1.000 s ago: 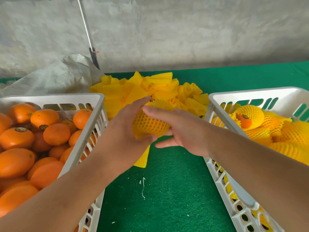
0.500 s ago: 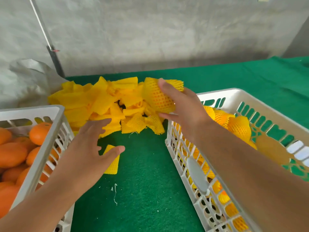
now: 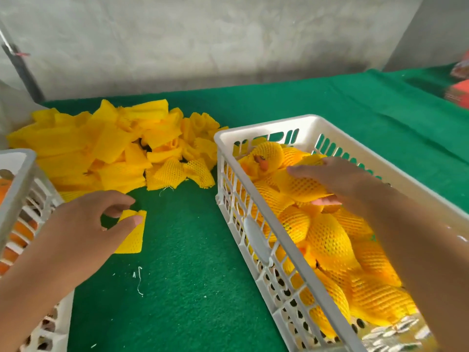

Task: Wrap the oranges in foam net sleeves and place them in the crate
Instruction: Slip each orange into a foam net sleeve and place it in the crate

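My right hand (image 3: 337, 177) holds a wrapped orange (image 3: 299, 185) low inside the white crate (image 3: 264, 235) on the right, on top of several other oranges in yellow foam net. My left hand (image 3: 83, 224) hovers over the green mat, thumb and fingers apart and curled just above a single flat yellow foam sleeve (image 3: 132, 233); the fingertips touch or nearly touch its top edge. A second white crate (image 3: 17, 174) at the left edge holds bare oranges (image 3: 22, 231), mostly out of frame.
A heap of yellow foam net sleeves (image 3: 106, 148) lies at the back of the green mat (image 3: 182, 262), between the crates. A grey wall stands behind. A dark pole (image 3: 20, 67) leans at far left. Red-orange objects (image 3: 459, 90) sit at far right.
My right hand carried the wrapped orange from above the mat over into the right crate. My left hand let go of it and dropped toward the lone sleeve. The view swung right.
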